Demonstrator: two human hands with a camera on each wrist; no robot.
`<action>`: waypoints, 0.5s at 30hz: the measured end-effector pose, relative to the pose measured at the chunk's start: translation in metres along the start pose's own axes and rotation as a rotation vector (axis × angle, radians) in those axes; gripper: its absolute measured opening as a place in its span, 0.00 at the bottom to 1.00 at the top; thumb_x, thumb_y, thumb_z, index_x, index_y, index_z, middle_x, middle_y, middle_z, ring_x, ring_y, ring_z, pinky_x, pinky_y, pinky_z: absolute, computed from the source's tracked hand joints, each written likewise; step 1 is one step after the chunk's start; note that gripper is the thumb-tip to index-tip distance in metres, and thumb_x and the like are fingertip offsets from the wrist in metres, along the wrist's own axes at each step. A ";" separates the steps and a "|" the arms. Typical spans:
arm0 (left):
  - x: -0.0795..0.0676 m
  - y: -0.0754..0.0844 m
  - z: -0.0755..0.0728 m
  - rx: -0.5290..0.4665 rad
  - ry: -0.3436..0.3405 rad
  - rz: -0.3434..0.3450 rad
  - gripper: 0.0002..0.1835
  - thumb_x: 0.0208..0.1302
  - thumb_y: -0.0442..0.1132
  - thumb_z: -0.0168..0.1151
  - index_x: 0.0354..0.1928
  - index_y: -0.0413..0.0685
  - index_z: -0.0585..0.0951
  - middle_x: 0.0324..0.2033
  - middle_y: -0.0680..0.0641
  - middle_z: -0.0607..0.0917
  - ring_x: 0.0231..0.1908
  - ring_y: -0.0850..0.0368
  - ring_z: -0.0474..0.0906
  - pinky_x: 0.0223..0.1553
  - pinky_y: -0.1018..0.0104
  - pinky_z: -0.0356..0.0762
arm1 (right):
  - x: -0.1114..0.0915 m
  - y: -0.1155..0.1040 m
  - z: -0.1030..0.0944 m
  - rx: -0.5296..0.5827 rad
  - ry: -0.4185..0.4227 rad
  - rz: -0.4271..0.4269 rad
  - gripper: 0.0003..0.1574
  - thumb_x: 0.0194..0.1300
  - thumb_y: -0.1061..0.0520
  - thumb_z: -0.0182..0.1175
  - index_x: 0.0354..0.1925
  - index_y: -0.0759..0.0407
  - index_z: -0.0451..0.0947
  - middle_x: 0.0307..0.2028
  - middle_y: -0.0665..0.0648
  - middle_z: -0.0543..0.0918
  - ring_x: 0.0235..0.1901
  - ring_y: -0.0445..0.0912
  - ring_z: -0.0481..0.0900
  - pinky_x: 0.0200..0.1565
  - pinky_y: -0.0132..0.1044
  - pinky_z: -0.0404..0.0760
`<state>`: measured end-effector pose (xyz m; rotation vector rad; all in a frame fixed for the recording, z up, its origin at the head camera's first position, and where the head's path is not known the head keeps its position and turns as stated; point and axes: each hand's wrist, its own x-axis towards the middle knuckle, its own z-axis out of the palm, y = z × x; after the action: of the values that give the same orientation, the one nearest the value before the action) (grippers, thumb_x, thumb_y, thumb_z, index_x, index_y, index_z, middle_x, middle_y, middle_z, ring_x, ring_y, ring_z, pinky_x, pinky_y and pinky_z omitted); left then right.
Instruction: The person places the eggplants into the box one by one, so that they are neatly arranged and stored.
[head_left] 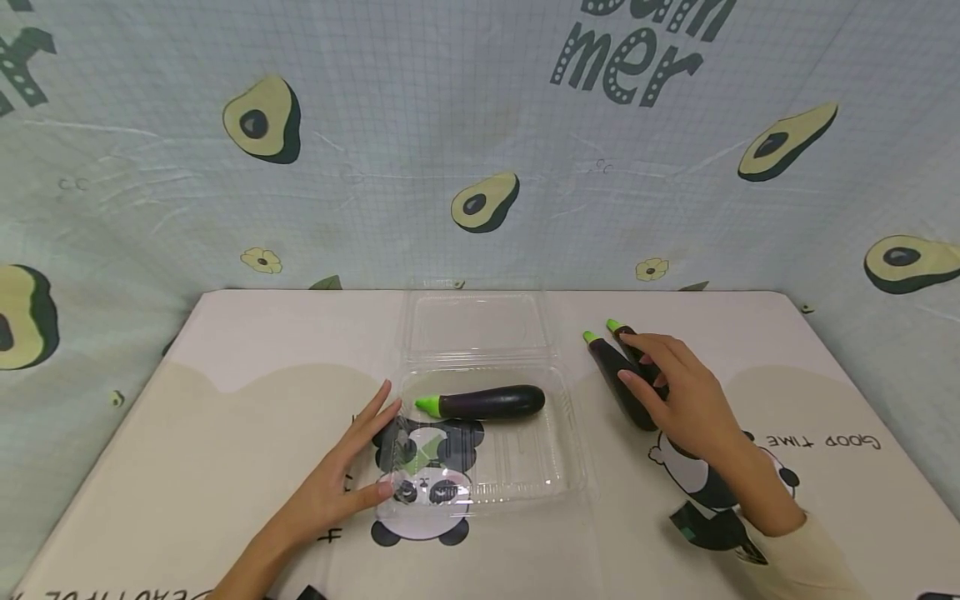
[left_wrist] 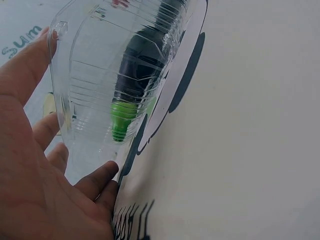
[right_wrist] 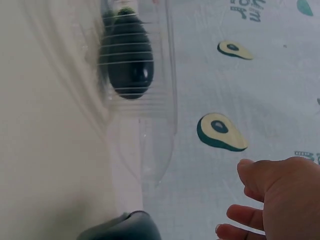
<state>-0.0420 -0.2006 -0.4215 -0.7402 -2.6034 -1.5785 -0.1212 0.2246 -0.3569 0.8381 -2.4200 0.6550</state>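
Note:
A clear plastic clamshell box stands with its lid folded back away from me. One dark eggplant with a green stem end lies across the inside. My left hand is at the box's left side, fingers spread, the thumb at the rim; the left wrist view shows the same hand beside the see-through wall. Right of the box, two more eggplants lie side by side, a nearer eggplant and a farther eggplant. Over them hovers my right hand, fingers loosely bent, partly hiding the farther one.
The white table mat carries printed pandas and lettering. Behind it hangs a pale cloth with avocado prints. A dark strap-like object lies by my right wrist.

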 end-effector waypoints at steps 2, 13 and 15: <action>0.000 -0.002 0.000 0.004 0.000 0.008 0.44 0.53 0.39 0.66 0.73 0.49 0.59 0.75 0.51 0.45 0.73 0.49 0.39 0.57 0.24 0.43 | -0.003 0.003 0.001 -0.004 -0.005 0.018 0.34 0.56 0.64 0.68 0.61 0.58 0.72 0.52 0.59 0.76 0.31 0.47 0.76 0.28 0.39 0.76; 0.000 -0.001 0.000 0.003 0.003 0.007 0.44 0.52 0.39 0.66 0.73 0.50 0.59 0.75 0.51 0.45 0.73 0.44 0.40 0.58 0.24 0.43 | -0.018 0.011 0.005 -0.008 -0.046 0.086 0.34 0.56 0.64 0.67 0.61 0.59 0.71 0.51 0.58 0.76 0.27 0.44 0.77 0.25 0.37 0.77; 0.000 -0.001 0.001 0.001 0.003 0.010 0.44 0.52 0.39 0.66 0.73 0.49 0.59 0.75 0.51 0.45 0.73 0.45 0.40 0.58 0.24 0.43 | -0.020 0.011 0.006 -0.011 -0.051 0.095 0.34 0.56 0.64 0.68 0.61 0.59 0.71 0.51 0.58 0.76 0.27 0.42 0.76 0.25 0.36 0.76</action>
<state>-0.0425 -0.2004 -0.4228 -0.7493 -2.5943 -1.5746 -0.1164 0.2376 -0.3766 0.7480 -2.5198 0.6631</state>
